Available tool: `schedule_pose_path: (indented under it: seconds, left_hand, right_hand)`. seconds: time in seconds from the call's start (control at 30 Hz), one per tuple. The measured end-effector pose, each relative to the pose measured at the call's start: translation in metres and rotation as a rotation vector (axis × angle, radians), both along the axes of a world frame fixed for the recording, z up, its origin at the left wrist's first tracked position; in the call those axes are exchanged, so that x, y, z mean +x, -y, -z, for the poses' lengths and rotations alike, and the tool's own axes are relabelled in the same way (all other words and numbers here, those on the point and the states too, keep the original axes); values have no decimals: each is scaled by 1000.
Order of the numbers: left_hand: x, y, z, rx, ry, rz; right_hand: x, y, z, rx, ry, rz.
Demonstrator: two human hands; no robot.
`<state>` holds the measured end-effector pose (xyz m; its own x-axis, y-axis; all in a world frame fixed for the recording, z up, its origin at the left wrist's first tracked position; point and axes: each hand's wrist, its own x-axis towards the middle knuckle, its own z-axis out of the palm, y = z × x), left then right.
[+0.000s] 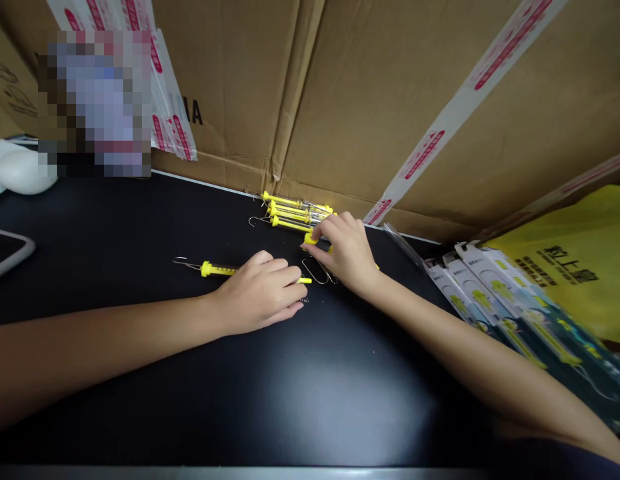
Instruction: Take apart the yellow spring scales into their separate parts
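Note:
My left hand [265, 290] is closed around a yellow hooked tube [217, 269] that looks like a spring scale. Its wire hook points left, and a yellow rod end and a small coil spring [303, 300] show past my fingers. My right hand [347, 253] pinches a small yellow plastic piece [310, 239] between thumb and fingers. Below it lies a bent wire hook [317, 272] on the dark table. Just behind, several similar yellow hooked tubes [293, 212] lie side by side. More yellow parts are partly hidden under my right hand.
Large taped cardboard boxes [390, 87] stand along the table's back edge. At the right are several printed packages [495, 287] and a yellow bag [575, 247]. A phone-like device [10, 253] and a white rounded object [25, 170] are at the left.

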<state>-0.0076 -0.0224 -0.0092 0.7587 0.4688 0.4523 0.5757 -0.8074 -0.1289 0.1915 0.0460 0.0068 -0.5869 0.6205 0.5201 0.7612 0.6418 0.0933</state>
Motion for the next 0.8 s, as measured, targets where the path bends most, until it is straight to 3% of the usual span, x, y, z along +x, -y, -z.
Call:
schedule_pose_path:
  seconds: [0.13,0.27,0.43,0.5,0.63,0.8]
  left_hand:
    - [-1,1,1,4,7,-1]
    - [-1,1,2,4,27,-5]
    - [1,-1,0,-47,105,-44]
    - [1,-1,-1,-91,136,-50]
    - [2,-2,-2,-131,137,16]
    - [2,-4,-1,-168,147,30]
  right_hand:
    - [-1,0,4,2,79,25]
    - [4,19,-5,-12,-18,-11]
    - [14,58,-6,-170,-85,-357]
    - [16,67,1,-172,-49,-408]
    - [17,70,12,-164,-77,-432]
    - [16,66,13,-221,-165,-409]
